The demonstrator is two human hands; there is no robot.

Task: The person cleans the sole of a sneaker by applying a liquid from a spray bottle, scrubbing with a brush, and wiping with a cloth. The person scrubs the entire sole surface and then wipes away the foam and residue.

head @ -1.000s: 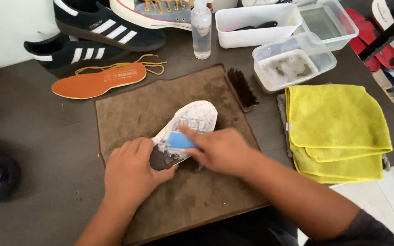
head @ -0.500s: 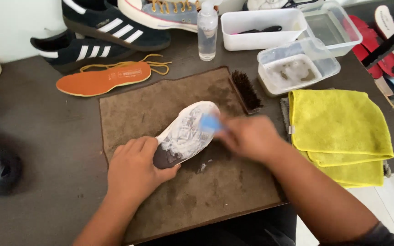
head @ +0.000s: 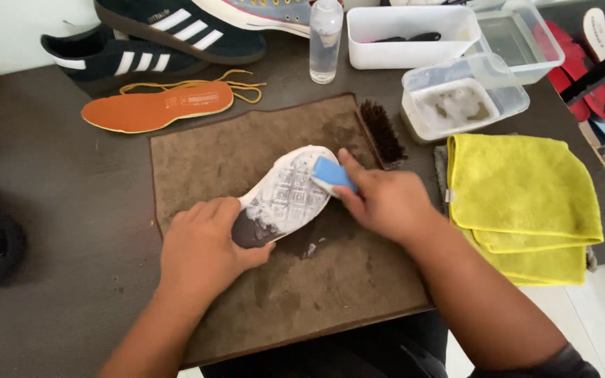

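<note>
The shoe (head: 285, 199) lies sole-up on the brown mat (head: 246, 154) in the middle of the bench (head: 50, 182) — its pale tread covered in white foam. The left hand (head: 201, 248) presses down on the dark heel end, its grip closed over it. The right hand (head: 383, 203) holds a blue brush (head: 332, 173) in a tight grip against the toe end. Just right of the mat lies a folded yellow cloth (head: 519, 196) — a dark bristle brush (head: 383, 131) sits at the mat's upper right edge.

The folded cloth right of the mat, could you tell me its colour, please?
Bright yellow; the cloth shows best in the head view.
</note>
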